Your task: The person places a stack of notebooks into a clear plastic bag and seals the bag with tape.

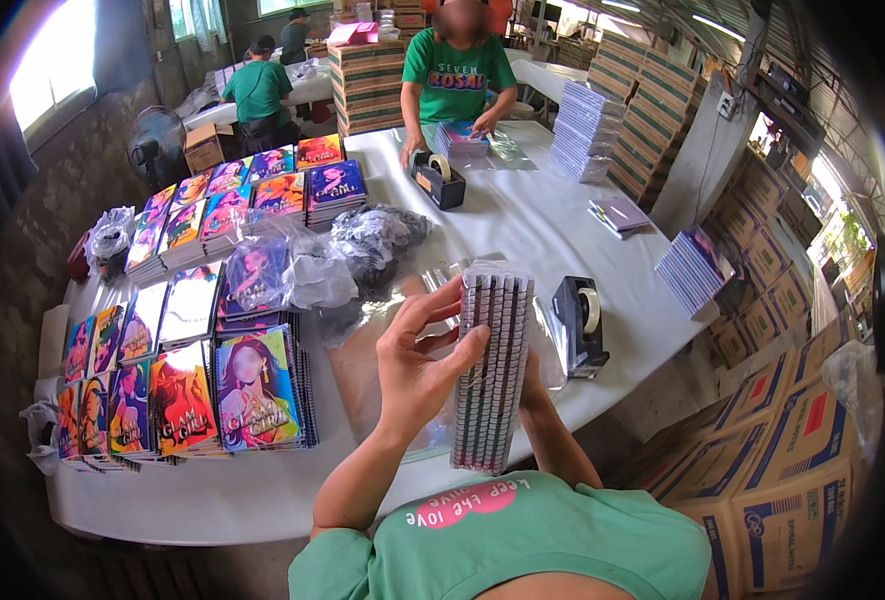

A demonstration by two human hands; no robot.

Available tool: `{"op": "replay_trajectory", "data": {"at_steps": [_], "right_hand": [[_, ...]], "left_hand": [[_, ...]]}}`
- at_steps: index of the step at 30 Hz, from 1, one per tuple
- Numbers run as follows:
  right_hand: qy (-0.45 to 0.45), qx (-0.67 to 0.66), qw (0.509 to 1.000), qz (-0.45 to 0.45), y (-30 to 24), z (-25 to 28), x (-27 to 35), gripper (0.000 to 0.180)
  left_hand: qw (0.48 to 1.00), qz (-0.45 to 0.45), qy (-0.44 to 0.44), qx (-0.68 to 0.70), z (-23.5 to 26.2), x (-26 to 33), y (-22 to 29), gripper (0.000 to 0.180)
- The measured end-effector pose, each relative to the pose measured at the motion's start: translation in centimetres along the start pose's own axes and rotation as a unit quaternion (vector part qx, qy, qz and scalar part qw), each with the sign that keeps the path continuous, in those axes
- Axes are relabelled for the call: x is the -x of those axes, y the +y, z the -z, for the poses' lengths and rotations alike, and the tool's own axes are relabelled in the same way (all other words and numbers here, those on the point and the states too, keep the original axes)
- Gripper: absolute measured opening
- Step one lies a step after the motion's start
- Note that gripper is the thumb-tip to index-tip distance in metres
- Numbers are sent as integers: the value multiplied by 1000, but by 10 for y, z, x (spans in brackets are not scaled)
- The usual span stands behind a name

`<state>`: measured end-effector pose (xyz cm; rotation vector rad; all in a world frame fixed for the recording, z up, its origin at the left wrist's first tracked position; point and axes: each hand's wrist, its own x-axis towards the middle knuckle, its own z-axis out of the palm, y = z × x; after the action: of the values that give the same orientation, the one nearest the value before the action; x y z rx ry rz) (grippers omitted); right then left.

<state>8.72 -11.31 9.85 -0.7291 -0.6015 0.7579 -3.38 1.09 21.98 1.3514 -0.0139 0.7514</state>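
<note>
An upright bundle of spiral notebooks (490, 400), its coil bindings turned toward me, is wrapped in clear plastic. My left hand (427, 345) is closed on its upper left side, with the thumb across the coils and the fingers reaching to the far edge. My right hand (533, 380) is at the bundle's right side, mostly behind it, and its fingers are hidden. A clear plastic sheet (362, 375) lies on the white table beneath the bundle. Close by on the right stands a black tape dispenser (580, 330).
Stacks of colourful notebooks (184, 400) fill the table's left side, beside crumpled plastic (317, 270). Another tape dispenser (437, 182) stands toward the far side, where a co-worker (459, 80) handles notebooks. Wrapped bundles (584, 130) are farther right; cardboard boxes (762, 490) line the floor.
</note>
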Motion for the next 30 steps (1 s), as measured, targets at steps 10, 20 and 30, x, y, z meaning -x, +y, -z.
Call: {"op": "replay_trajectory", "data": {"at_steps": [10,20,30], "right_hand": [[31,1,1000,-4,-4,-1,5,67],[124,-17,992,25,-12,4,14,54],[96,615,727,289,-72,-94,32,58]], "left_hand": [[999,23,11,-39,-5,2,2,63],[999,30,-12,38,-1,4,-9,79],[958,65,101,261,48,14,-98,84]]}}
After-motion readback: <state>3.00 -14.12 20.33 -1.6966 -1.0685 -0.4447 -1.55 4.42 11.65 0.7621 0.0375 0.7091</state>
